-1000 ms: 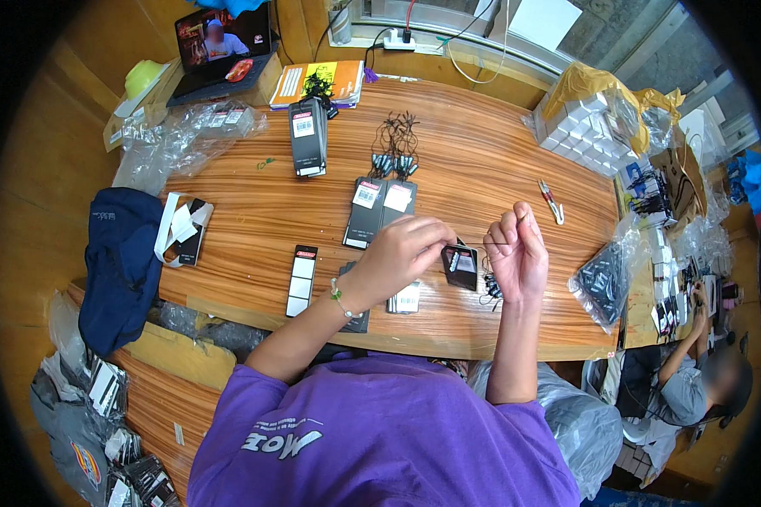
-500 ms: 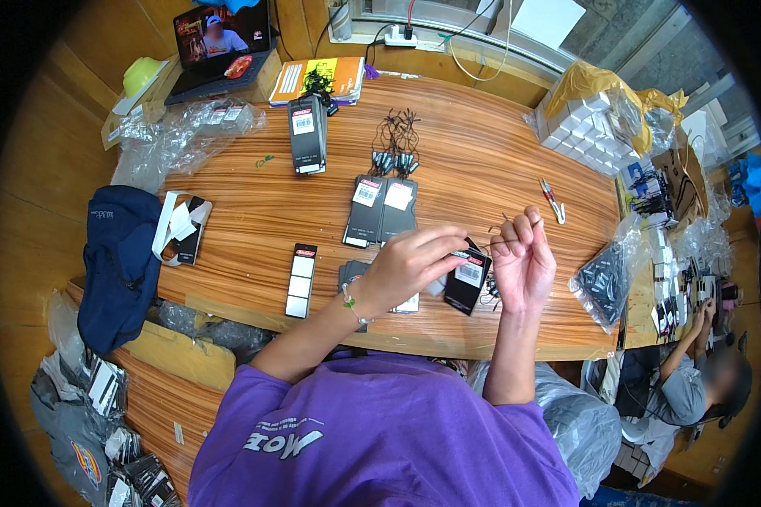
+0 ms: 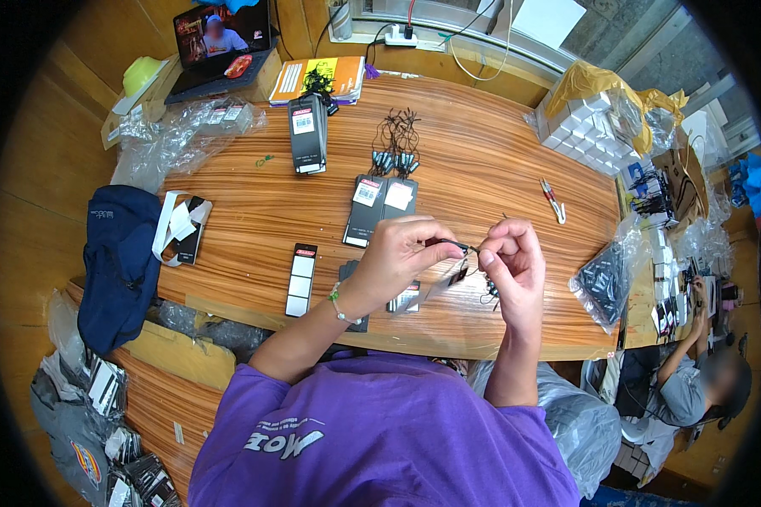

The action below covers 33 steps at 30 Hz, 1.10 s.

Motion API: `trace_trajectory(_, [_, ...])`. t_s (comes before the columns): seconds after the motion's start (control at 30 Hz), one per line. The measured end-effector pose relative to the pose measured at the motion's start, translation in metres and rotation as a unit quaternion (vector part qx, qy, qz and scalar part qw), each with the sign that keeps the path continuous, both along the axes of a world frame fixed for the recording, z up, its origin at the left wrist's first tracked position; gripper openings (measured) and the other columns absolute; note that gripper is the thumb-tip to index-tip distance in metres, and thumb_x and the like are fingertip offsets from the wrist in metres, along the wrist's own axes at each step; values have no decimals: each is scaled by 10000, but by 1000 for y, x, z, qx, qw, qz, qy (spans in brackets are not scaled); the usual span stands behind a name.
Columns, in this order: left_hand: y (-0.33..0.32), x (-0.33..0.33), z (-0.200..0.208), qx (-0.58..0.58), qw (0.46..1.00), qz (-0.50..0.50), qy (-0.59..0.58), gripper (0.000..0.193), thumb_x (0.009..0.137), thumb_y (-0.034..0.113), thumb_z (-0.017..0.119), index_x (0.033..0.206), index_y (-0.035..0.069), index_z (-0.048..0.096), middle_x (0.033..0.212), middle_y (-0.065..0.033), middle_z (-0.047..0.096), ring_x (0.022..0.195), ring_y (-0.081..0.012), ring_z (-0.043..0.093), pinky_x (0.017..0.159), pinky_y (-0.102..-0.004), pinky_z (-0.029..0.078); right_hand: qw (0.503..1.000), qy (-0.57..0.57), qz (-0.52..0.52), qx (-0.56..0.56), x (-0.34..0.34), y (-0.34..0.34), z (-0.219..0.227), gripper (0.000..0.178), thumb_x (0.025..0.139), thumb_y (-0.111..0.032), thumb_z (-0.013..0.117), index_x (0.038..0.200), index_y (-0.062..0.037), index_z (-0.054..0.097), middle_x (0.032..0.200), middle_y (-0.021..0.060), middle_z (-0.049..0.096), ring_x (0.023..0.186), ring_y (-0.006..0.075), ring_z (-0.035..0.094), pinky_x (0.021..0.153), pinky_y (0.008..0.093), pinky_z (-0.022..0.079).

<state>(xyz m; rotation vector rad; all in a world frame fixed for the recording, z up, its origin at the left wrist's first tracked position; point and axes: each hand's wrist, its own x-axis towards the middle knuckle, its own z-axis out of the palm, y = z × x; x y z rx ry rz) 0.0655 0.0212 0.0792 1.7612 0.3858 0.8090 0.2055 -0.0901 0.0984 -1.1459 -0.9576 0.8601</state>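
Observation:
My left hand (image 3: 407, 252) is closed in a pinch on a hang tag (image 3: 448, 283), which hangs tilted, nearly edge-on. A thin black cord (image 3: 472, 248) stretches from the tag's top to my right hand (image 3: 516, 264), whose thumb and fingertips are closed on it. Below the hands, more cords with small dark ends (image 3: 491, 291) lie on the table, partly hidden. Grey tags (image 3: 353, 275) lie partly under my left wrist, with a white-labelled tag (image 3: 407, 297) beside them. Ahead, two stacks of strung grey tags (image 3: 366, 215) lie side by side, their cords pointing away.
A single tag with white panels (image 3: 299, 280) lies left. Farther back stands a taller tag stack (image 3: 307, 139). To the right are snips (image 3: 553, 201), a bag of dark pieces (image 3: 602, 287) and bagged white boxes (image 3: 585, 127). A co-worker (image 3: 702, 389) sits at far right.
My right hand has lowered and turned toward my left, now pinching the cord close to it. The tag has swung from facing up to nearly edge-on.

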Motion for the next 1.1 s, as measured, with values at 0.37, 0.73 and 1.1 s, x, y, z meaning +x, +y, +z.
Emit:
trace_trajectory(0.37, [-1, 1, 0, -137, 988, -65, -3, 140, 819, 111, 632, 779, -23, 641, 685, -23, 605, 626, -65, 538, 567, -200, 431, 1000, -1, 9, -12, -3, 0, 0, 197, 818, 64, 508, 982, -18, 434, 745, 0, 506, 660, 38, 452, 588, 172, 353])
trace_trajectory(0.73, [-1, 2, -3, -162, 985, -64, 4, 130, 830, 103, 622, 800, -20, 651, 689, -15, 609, 626, -52, 530, 568, -193, 432, 1000, -11, -16, -8, -6, 2, -5, 173, 824, 60, 507, 963, -21, 443, 752, -7, 496, 661, 31, 449, 570, 166, 344])
trace_trajectory(1.1, [4, 1, -1, -143, 986, -73, 44, 131, 820, 109, 627, 791, -11, 670, 657, -19, 610, 588, -50, 527, 533, -191, 423, 998, -65, -12, 2, -9, 3, -16, 164, 843, 35, 534, 957, -18, 429, 821, 19, 495, 723, 56, 497, 624, 185, 399])
